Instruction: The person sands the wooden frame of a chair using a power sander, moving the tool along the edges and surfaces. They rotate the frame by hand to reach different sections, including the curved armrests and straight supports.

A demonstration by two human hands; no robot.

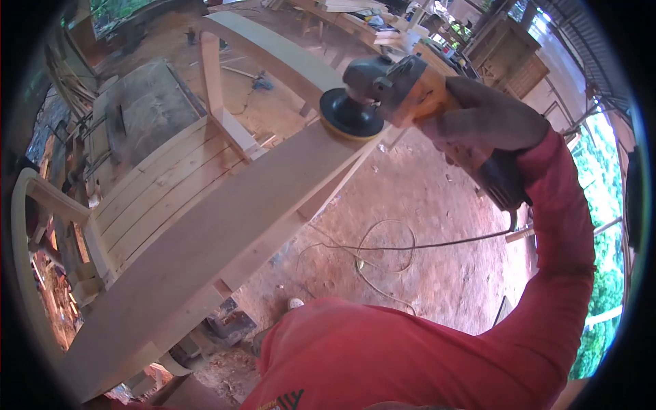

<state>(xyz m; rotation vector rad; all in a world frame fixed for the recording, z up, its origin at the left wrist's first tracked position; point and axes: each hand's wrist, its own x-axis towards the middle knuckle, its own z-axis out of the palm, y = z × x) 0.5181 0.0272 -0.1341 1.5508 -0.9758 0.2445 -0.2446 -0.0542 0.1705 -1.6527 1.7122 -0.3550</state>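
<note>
My right hand (478, 116) is wrapped round the orange and black body of an angle grinder (427, 92), which carries a round black sanding pad (352, 113). The pad rests on, or just over, the far end of a wide, pale wooden board (205, 225). This board forms the curved top rail of a wooden bench frame and runs from the lower left toward the upper middle. Slats of the bench seat (171, 184) lie behind it. No part of my left hand shows; the lower left edge of the view cuts off that side.
A power cord (444, 242) runs from the grinder and loops over the dusty floor (410, 184). A curved wooden armrest (273, 51) stands at the far end. Beyond it is a cluttered workbench (348, 20). Scrap wood (58, 294) lies at the left.
</note>
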